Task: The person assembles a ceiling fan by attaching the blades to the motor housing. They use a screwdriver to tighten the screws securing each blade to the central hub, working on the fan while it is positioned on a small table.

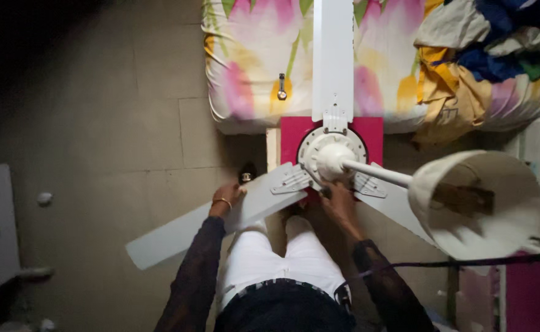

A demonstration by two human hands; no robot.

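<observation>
The ceiling fan (331, 157) rested on a pink stool (368, 132) near the bed (251, 55). The left hand (226, 198) gripped the near-left blade (221, 221). The right hand (337, 200) touched the hub underside; its grip could not be determined.

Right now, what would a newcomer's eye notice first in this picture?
A white ceiling fan fills the centre, its hub over a pink stool. The left hand rests on the lower-left blade, and the right hand is just under the hub. Behind, a flowered mattress carries crumpled clothes.
</observation>
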